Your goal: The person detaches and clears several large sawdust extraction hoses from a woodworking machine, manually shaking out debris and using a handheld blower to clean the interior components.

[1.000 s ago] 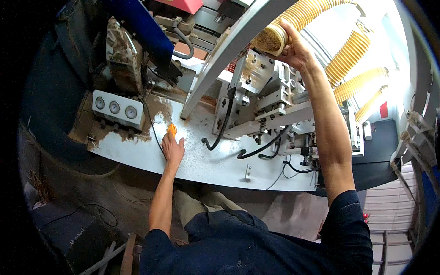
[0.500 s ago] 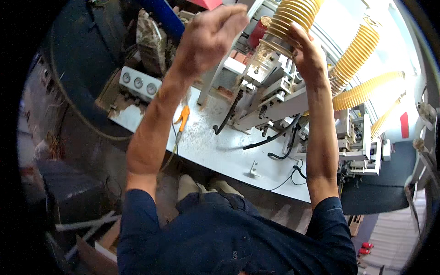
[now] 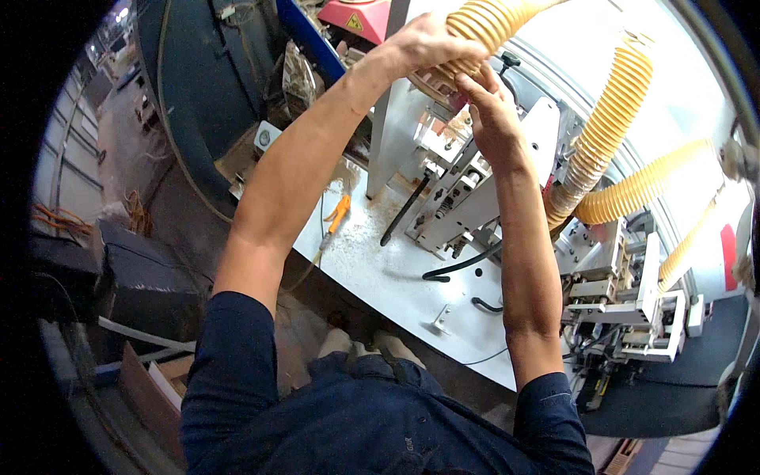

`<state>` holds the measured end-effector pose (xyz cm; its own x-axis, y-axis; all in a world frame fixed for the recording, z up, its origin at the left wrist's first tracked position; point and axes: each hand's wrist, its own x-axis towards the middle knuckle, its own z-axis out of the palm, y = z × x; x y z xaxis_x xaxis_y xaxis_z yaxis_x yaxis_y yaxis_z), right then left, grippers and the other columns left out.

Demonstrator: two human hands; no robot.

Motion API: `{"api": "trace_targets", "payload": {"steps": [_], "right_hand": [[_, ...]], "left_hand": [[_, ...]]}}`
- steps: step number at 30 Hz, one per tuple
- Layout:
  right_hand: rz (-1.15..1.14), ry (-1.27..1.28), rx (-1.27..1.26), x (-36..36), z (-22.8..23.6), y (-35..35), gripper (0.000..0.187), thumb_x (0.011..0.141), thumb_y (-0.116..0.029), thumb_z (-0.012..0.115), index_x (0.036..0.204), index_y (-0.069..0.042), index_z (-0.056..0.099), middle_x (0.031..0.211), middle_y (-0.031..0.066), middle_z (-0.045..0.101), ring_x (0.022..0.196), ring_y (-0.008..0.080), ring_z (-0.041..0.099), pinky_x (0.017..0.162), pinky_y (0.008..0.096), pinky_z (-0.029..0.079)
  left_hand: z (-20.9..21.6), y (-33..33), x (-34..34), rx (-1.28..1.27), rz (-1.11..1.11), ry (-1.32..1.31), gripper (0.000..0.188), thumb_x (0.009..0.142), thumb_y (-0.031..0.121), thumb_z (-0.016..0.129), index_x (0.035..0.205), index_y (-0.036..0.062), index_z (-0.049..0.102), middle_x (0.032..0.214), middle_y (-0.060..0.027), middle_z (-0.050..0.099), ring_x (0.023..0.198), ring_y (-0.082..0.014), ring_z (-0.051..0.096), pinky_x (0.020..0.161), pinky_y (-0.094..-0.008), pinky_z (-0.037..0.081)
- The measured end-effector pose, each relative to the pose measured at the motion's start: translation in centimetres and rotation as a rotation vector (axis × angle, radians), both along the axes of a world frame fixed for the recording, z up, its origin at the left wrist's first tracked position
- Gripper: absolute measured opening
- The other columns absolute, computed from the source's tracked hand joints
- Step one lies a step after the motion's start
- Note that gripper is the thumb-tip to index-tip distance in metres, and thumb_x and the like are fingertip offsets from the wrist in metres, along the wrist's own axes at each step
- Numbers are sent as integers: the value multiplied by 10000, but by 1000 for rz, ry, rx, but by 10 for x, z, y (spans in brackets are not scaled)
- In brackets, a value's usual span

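Left hand [image 3: 431,43] moved onto yellow hose [image 3: 489,22], forearm [image 3: 305,162] overlapping gauge box [image 3: 267,136]

The corrugated hose [image 3: 489,22] was banded yellow, the air blow gun [image 3: 340,211] orange. Brown dust [image 3: 345,176] speckled the white tabletop [image 3: 388,277]. A red cover [image 3: 374,17] bore a yellow-and-black warning triangle [image 3: 355,23]; the shirt [image 3: 356,419] was navy, the trousers [image 3: 336,343] khaki.

Mid-frame, the desk [image 3: 388,273] has open room between the orange air gun [image 3: 339,212] and small bracket [image 3: 442,318]; the grey post [image 3: 392,142] and gripped yellow hose [image 3: 488,21] block the upper centre.
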<state>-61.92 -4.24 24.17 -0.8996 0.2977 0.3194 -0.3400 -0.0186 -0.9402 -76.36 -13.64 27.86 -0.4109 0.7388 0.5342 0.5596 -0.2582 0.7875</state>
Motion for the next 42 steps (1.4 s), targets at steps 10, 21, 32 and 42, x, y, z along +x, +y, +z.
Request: {"api": "trace_targets", "payload": {"steps": [10,21,32,42], "right_hand": [[-332,203,-460,-8,-66,-71,279,903,12,420,1139,26,568,1077,58,602,934,138,575,830,280,468],[-721,251,-350,-53,-53,-66,296,857,-128,652,1122,-12,594,843,23,648,679,81,574,584,239,478],[-732,189,-261,-36,-68,-68,95,822,-76,629,788,10,649,640,-16,579,553,51,514,471,235,418],[-934,200,413,-24,-150,-65,409,843,-24,488,1250,7,510,1144,144,592,797,278,631,771,345,501]], "left_hand": [[-6,6,10,8,-61,-462,454,713,149,776,1087,-10,573,951,-93,645,829,-173,628,746,-315,523],[-7,4,13,-122,-61,-572,298,783,119,697,1033,-7,594,908,-69,637,783,-158,617,716,-308,520],[-5,9,0,-98,-18,-569,416,729,141,755,1070,-18,577,910,-94,636,817,-189,625,750,-337,518],[-17,15,5,22,13,-235,395,765,149,729,1085,-10,561,953,-76,627,839,-161,611,778,-314,495]]}}
